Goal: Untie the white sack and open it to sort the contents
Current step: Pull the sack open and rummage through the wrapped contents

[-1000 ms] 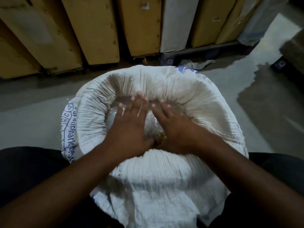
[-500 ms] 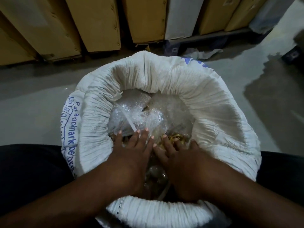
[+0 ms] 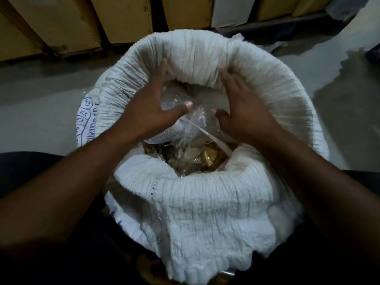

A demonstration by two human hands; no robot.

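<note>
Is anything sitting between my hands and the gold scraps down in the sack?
Yes. A crumpled clear plastic bag lies on top, under the left hand and right hand, covering most of the opening of the white sack. The gold scraps show only along its near edge.

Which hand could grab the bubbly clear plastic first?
Probably the left hand: its thumb already lies on the bubble wrap inside the white sack. The right hand is spread open beside it.
</note>
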